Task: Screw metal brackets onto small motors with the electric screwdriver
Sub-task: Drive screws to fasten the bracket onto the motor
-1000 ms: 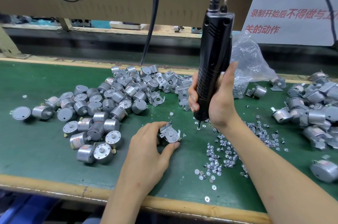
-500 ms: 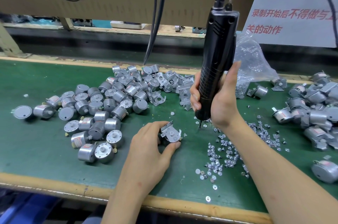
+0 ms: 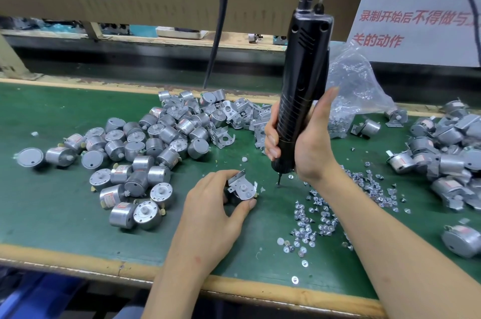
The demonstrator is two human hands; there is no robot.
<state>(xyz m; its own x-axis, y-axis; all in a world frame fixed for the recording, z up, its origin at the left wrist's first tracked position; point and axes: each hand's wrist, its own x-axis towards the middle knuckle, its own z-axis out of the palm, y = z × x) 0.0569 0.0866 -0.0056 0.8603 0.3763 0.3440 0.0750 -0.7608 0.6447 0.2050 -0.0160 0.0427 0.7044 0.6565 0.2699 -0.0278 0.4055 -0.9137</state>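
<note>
Left hand (image 3: 208, 217): its grip is closed round a motor (image 3: 235, 197). The thumb and fingers are curled about the body, which is rested on the green counter (image 3: 52, 214).
Bracket (image 3: 243, 186): it is laid on top of the held motor, with the flat face turned upward.
Right hand (image 3: 309, 147): its grip is wrapped fully round the electric screwdriver (image 3: 299, 89), which is hung from above by its cable.
Tool axis: the long axis is kept nearly upright, with the top leaned a little to the right.
Bit tip (image 3: 279, 180): it is pointed down at the counter, at the edge of the loose screws (image 3: 325, 214). Possibly a screw is taken on it, but the spot is too small to tell.
Key relation: the bracket lies just beside the bit, to its left, so a short move to the left is judged to be needed.
Nearer hand: the motor is already secured by the left hand, and only the tool has to be brought across.
Stock: bare motors (image 3: 145, 147) are heaped at the left.
</note>
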